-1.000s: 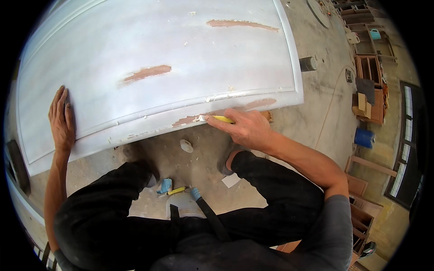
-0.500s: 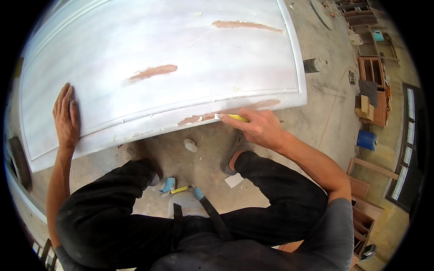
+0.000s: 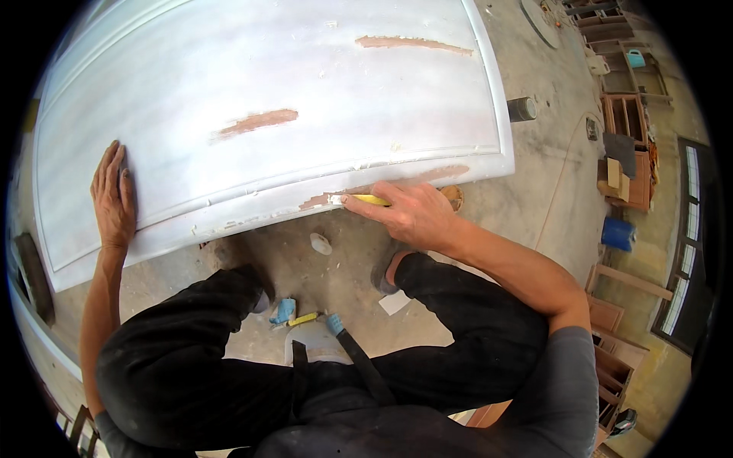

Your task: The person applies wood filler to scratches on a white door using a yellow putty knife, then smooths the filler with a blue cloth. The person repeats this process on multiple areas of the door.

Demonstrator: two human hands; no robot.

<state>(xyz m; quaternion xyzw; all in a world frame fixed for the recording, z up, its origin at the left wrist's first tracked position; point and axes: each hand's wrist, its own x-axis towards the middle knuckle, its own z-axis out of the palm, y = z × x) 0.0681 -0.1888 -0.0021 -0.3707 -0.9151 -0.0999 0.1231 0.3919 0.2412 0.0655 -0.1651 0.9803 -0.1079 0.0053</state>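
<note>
A large white panel (image 3: 366, 99) with a raised border moulding lies in front of me, marked by reddish-brown patches (image 3: 263, 121) and small white flecks. My left hand (image 3: 114, 198) rests flat on its left part, fingers stretched out. Pinched in my right hand (image 3: 412, 214) is a slim yellow-handled scraper (image 3: 372, 200) whose pale end meets the panel's near border. A long brown patch (image 3: 447, 172) runs along that border under and beyond the hand. The scraper's far handle end is hidden in my palm.
Below the panel, a white lump (image 3: 321, 243) and a white piece of card (image 3: 395, 303) lie on the concrete floor. Between my legs sit a yellow tool (image 3: 303, 319) and a blue wrapper (image 3: 284, 311) by a whitish seat or lid (image 3: 324, 351). Wooden cabinets (image 3: 626, 114) and a blue container (image 3: 618, 234) stand right.
My right hand has slid left along the near border with the scraper. A round brown object now shows behind that hand. My left hand has stayed put.
</note>
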